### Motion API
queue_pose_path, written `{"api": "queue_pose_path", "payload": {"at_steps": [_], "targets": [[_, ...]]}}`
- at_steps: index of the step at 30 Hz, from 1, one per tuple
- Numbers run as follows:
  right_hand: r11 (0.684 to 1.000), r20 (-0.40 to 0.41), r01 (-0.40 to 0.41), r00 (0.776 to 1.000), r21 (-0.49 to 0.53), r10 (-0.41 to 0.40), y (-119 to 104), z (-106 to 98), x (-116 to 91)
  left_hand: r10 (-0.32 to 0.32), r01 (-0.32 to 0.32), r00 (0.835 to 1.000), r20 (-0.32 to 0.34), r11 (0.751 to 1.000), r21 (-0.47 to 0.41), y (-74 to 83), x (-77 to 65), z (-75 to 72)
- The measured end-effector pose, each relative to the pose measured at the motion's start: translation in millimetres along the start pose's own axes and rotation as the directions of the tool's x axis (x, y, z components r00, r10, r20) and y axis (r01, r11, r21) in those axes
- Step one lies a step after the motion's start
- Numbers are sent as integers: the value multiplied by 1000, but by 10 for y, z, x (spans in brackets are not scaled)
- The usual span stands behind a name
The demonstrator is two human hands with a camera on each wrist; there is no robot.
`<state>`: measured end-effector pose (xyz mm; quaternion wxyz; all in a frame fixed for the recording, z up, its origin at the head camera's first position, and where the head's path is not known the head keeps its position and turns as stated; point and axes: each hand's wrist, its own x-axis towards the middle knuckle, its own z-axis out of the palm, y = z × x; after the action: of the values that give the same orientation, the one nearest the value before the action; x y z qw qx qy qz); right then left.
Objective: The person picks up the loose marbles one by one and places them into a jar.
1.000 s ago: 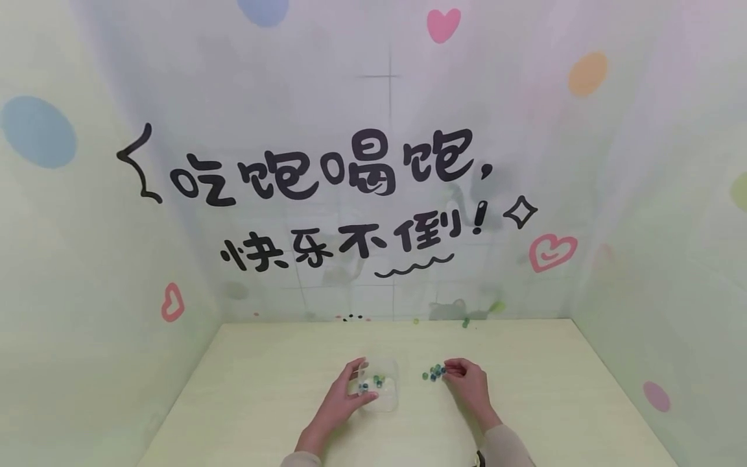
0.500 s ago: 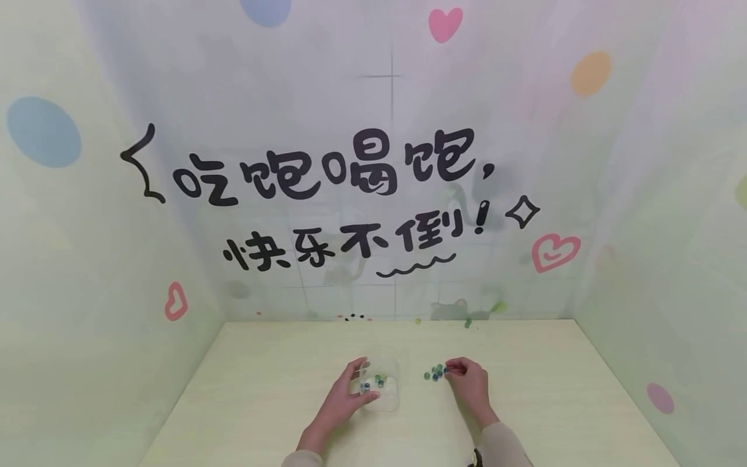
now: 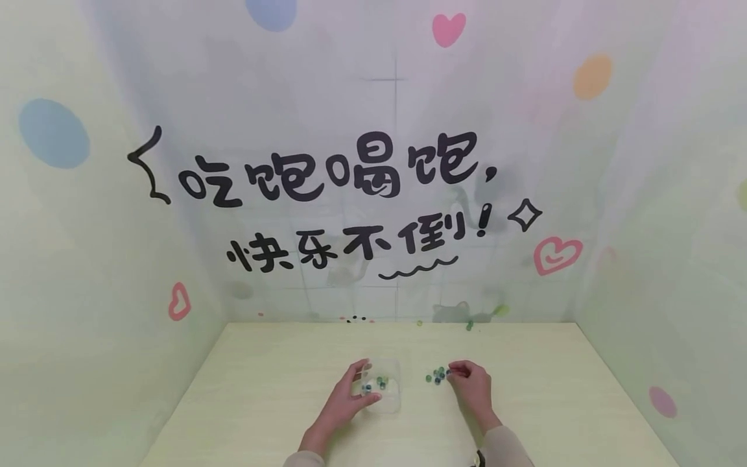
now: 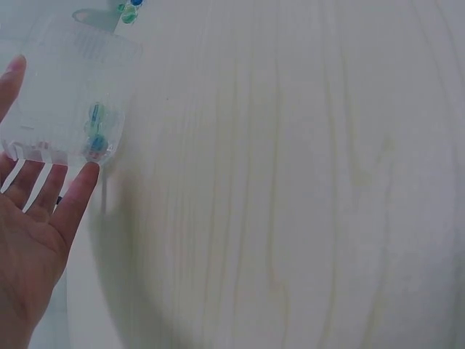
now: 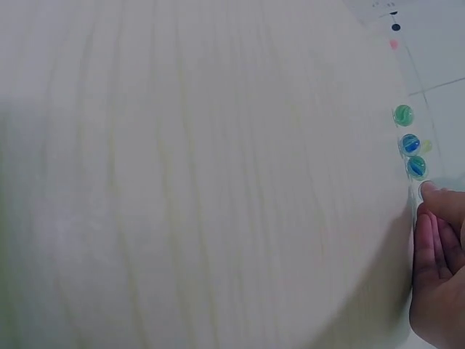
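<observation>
A clear plastic box [image 3: 392,403] stands on the table, its side gripped between the thumb and fingers of my left hand [image 3: 343,400]. Several glass marbles [image 3: 382,381] with blue and green swirls lie inside it. In the left wrist view, fingertips press along the box wall [image 4: 73,94], with marbles in its corner. To the box's right is a loose cluster of marbles [image 3: 438,375]. My right hand [image 3: 474,390] is at the right edge of that cluster, pinching a marble [image 5: 424,190] between thumb and fingertips; it is largely covered by the thumb.
Pale wood-grain table [image 3: 280,383] reaches back to a printed wall [image 3: 327,285] with black lettering. Patterned side walls enclose the table at left and right. Several small dots and a green shape are along the foot of the back wall.
The head view has shifted slightly, so everything appears a little farther right. Both hands, the box and the loose marbles keep nearly the same places relative to one another.
</observation>
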<state>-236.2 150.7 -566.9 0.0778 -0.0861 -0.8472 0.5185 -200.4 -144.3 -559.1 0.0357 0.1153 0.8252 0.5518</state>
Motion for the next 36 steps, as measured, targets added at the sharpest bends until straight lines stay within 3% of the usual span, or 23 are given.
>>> {"api": "queue_pose_path", "payload": {"at_steps": [22, 36], "targets": [[999, 16, 32, 999, -34, -31, -7, -16, -46, 13, -13, 1000, -4, 1000, -26, 0, -13, 5], [997, 26, 78, 997, 4, -78, -92, -44, -98, 11, -11, 1000, 0, 1000, -19, -6, -4, 9]]}}
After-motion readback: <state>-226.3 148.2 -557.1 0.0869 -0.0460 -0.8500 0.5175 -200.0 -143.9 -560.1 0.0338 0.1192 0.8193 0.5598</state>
